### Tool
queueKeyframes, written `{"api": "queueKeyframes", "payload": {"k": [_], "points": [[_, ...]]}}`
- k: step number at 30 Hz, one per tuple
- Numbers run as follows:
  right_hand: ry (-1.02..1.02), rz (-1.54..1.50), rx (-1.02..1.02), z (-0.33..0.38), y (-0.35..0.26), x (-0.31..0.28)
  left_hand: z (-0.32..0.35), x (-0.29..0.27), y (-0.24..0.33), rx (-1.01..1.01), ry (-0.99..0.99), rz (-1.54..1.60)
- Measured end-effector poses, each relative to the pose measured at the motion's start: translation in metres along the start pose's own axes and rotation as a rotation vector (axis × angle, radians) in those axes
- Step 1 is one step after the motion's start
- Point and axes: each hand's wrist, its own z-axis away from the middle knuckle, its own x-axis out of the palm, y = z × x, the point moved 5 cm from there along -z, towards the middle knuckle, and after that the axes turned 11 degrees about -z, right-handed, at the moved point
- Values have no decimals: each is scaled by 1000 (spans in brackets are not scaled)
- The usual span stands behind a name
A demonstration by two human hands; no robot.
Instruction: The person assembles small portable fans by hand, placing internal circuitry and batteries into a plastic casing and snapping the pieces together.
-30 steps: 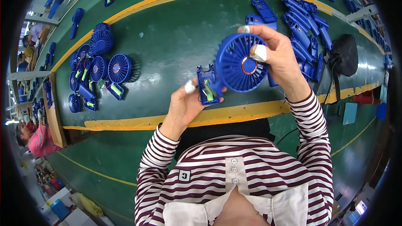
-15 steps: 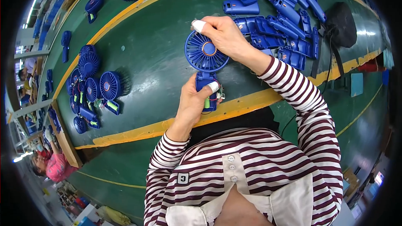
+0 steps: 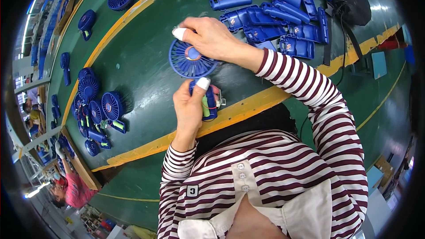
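Note:
A blue handheld fan (image 3: 179, 63) is held between my two hands above the green table. My right hand (image 3: 211, 40) grips the rim of its round grille from the far side, with white tape on a fingertip. Lower down, my left hand (image 3: 189, 108) is wrapped round the fan's opened handle, its white-taped thumb pressed near the neck. Inside that handle shows a light green battery (image 3: 205, 107). A small circuit board (image 3: 219, 97) with red wire sticks out at the handle's right side. My left fingers hide part of the handle.
Blue handle shells (image 3: 276, 22) lie heaped at the far right, beside a black bag-like object (image 3: 351, 1) with a cable. More fans (image 3: 96, 106) with exposed batteries cluster at left. A yellow strip (image 3: 248, 102) lines the table's near edge. Another person in pink (image 3: 79, 190) sits far left.
The whole view has shifted, with the shells appearing farther left. My left thumb has moved up toward the fan's neck, and more of the green battery shows. Both hands keep hold of the fan.

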Motion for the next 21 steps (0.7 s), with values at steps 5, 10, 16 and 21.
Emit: {"api": "queueKeyframes", "payload": {"k": [5,10,16,21], "points": [[7,211,-598,60,-41,-18,-12,-24,4,-88,66,366],[-33,245,-660,93,-46,11,-16,-24,-5,-62,146,375],[-40,272,-767,81,-51,25,0,-13,-6,-90,70,303],[-140,361,-800,79,-65,29,2,-15,-5,-64,8,290]]}}
